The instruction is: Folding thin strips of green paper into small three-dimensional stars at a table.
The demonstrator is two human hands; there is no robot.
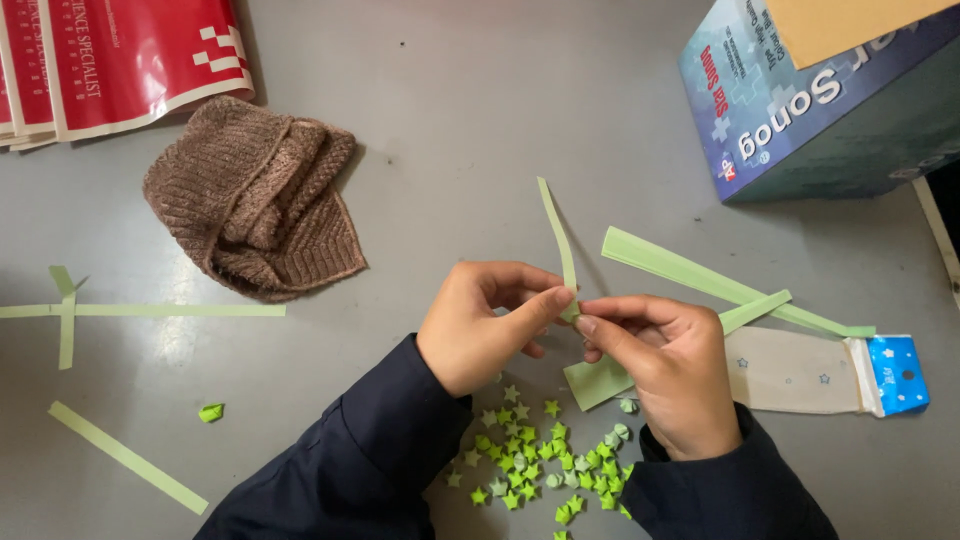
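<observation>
While loose green paper strips and a brown knitted hat lie at the far left of the grey table, the left hand pinches a thin green strip at its lower end, fingers closed on it. Just beside, the right hand grips the same fold. Finished paper stars are heaped near the wrists. Judging by this, folding is mid-way; wrapping the strip on calls for tight, even turns.
</observation>
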